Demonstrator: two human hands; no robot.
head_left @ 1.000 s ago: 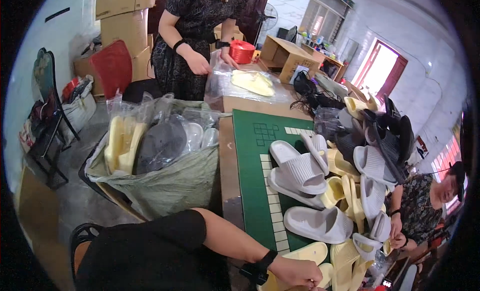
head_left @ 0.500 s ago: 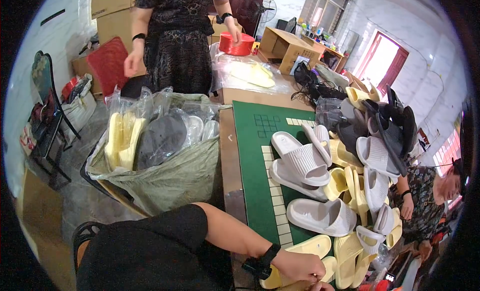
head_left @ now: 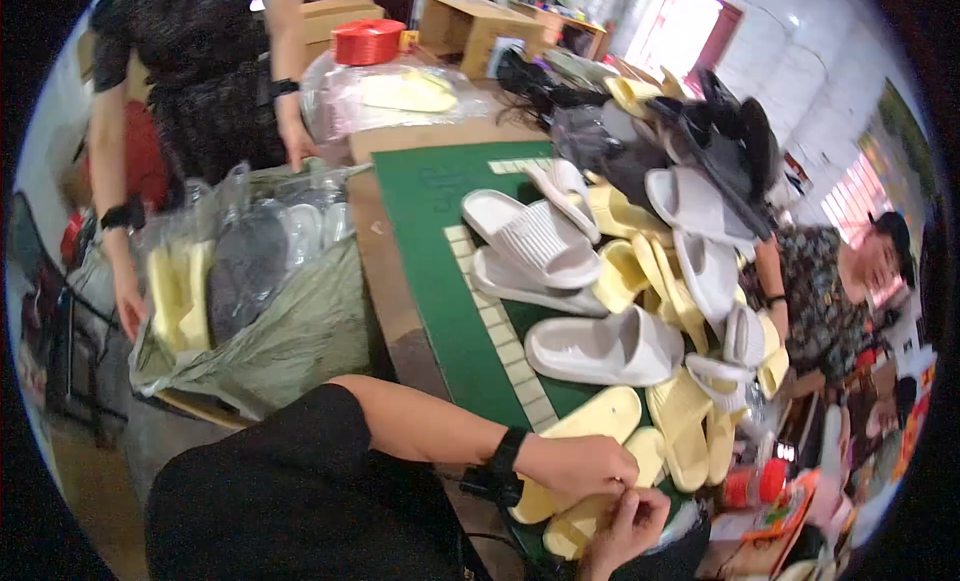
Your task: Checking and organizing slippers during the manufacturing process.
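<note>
Fingers bent, my left hand meets my right hand at the fingertips; I cannot tell whether anything is pinched between them. Beneath both hands runs my table, most of what I see of it covered by a green mat with a strip of white rectangles. Across from me, to the left, a co-worker in dark clothes reaches both hands down toward a grey-green sack of bagged slippers. Farther up the mat, ribbed grey slippers lie loosely heaped among yellow ones. Closest to me, a pale yellow slipper lies on the mat just beside my left hand, partly behind it. Round my left wrist sits a black band.
</note>
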